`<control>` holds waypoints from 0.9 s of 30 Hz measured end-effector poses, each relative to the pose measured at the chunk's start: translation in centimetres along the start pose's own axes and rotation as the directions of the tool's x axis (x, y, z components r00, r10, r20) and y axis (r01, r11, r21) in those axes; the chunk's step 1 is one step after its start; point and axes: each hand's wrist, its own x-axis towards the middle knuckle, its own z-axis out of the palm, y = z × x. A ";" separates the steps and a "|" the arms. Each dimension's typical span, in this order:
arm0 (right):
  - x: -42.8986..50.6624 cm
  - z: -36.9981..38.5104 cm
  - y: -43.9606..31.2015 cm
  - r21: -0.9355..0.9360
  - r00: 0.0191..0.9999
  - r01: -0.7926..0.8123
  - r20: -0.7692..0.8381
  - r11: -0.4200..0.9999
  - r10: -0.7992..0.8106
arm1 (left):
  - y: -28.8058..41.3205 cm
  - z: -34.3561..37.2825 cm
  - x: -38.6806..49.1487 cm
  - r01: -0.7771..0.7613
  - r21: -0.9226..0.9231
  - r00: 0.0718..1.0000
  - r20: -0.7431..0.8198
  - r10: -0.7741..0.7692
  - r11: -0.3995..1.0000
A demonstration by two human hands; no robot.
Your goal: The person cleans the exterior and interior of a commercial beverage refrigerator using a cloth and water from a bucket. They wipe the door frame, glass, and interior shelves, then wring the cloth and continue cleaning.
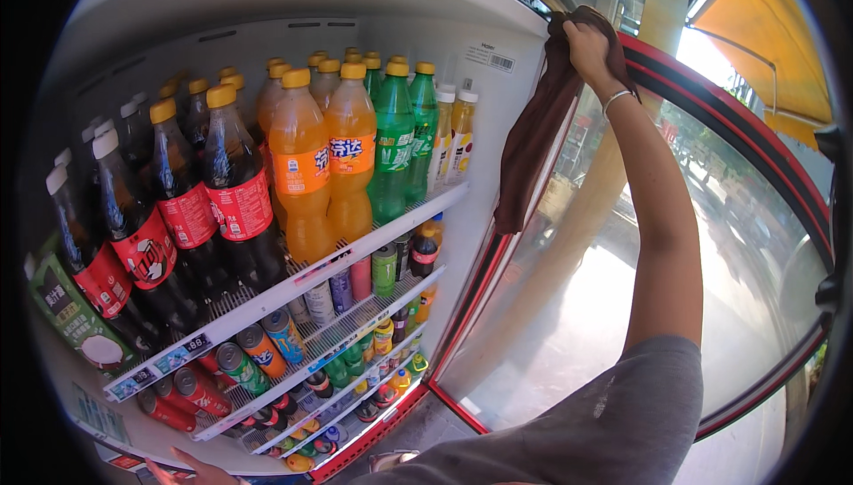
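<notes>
My right hand is raised to the upper corner of an upright drinks fridge, where the side wall meets the opened glass door. Its fingers grip a dark brown cloth, which hangs in a long fold down the hinge side. A bracelet circles that wrist. At the lower left edge, only part of my left hand shows, its fingers spread and nothing visible in them. It is beside the fridge's lower front edge; whether it touches is unclear.
Large cola bottles, orange soda bottles and green bottles crowd the top wire shelf. A coconut drink carton leans at left. Cans and small bottles fill lower shelves. A yellow awning hangs outside.
</notes>
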 end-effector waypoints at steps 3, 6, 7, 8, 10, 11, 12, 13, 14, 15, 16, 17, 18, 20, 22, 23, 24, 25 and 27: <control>-3.3 -2.6 0.1 0.144 0.993 0.118 0.008 0.982 -0.121 | 8.2 -1.9 -7.9 0.210 -0.408 0.838 0.544 0.052 0.889; -4.4 -4.7 0.4 0.109 0.988 0.014 -0.157 0.994 0.003 | 12.6 -1.9 -13.4 0.559 -0.305 0.026 0.936 0.352 0.771; -3.8 -5.1 0.7 0.075 0.970 -0.056 -0.233 0.996 0.073 | 13.4 -1.4 -14.4 0.507 -0.371 -0.103 0.870 0.482 0.778; -3.1 -5.2 0.9 0.044 0.939 -0.115 -0.322 0.992 0.123 | 14.3 -1.1 -15.3 0.536 -0.354 -0.155 0.851 0.502 0.766; 0.0 -5.0 1.9 0.020 0.979 -0.187 -0.078 0.982 0.188 | 16.0 -0.5 -16.7 0.563 -0.330 -0.251 0.805 0.538 0.758; 1.7 -4.4 2.2 0.004 0.981 -0.188 0.059 0.982 0.187 | 16.8 -0.3 -17.2 0.603 -0.352 -0.231 0.782 0.579 0.716; 3.1 -3.8 2.4 -0.041 0.948 -0.228 0.221 0.973 0.231 | 17.7 -0.1 -17.8 0.623 -0.353 -0.249 0.756 0.605 0.698; 4.4 -3.1 2.5 -0.089 0.921 -0.163 0.343 0.983 0.184 | 18.5 0.1 -18.4 0.651 -0.354 -0.260 0.727 0.635 0.671; 5.8 -2.1 2.3 -0.159 0.854 -0.129 0.484 0.979 0.191 | 19.2 0.2 -19.0 0.654 -0.355 -0.266 0.718 0.643 0.668; 6.6 -1.4 2.4 -0.222 0.763 -0.083 0.613 0.971 0.206 | 19.8 0.3 -19.6 0.665 -0.354 -0.271 0.706 0.654 0.657; 7.3 -1.0 2.5 -0.218 0.745 -0.087 0.633 0.972 0.209 | 20.2 0.3 -20.2 0.694 -0.351 -0.250 0.702 0.667 0.629; 7.6 -0.6 2.7 -0.215 0.726 -0.090 0.654 0.972 0.212 | 20.4 0.2 -20.8 0.688 -0.334 -0.278 0.699 0.659 0.644; 7.9 -0.4 2.9 -0.200 0.725 -0.090 0.659 0.976 0.202 | 20.4 -0.1 -21.3 0.696 -0.314 -0.285 0.705 0.649 0.646; 7.7 -0.4 3.3 -0.134 0.785 -0.092 0.600 0.987 0.154 | 19.8 -0.5 -22.2 0.716 -0.252 -0.328 0.701 0.633 0.650; 7.3 -0.6 3.6 -0.090 0.809 -0.105 0.572 0.990 0.137 | 18.8 -1.1 -23.0 0.724 -0.143 -0.430 0.672 0.603 0.675; 6.9 -0.7 3.6 -0.089 0.821 -0.077 0.560 0.993 0.114 | 18.1 -1.3 -23.2 0.732 -0.072 -0.485 0.643 0.592 0.678; 6.6 -0.8 3.4 -0.105 0.824 -0.058 0.556 0.993 0.107 | 17.4 -1.5 -23.5 0.728 -0.071 -0.482 0.654 0.583 0.682; 6.2 -0.7 3.1 -0.118 0.840 -0.042 0.533 0.992 0.099 | 16.7 -1.7 -23.7 0.717 -0.059 -0.492 0.662 0.565 0.694; 5.1 -0.5 2.3 -0.076 0.894 -0.013 0.446 0.997 0.046 | 15.7 -2.1 -24.0 0.710 -0.012 -0.509 0.683 0.524 0.704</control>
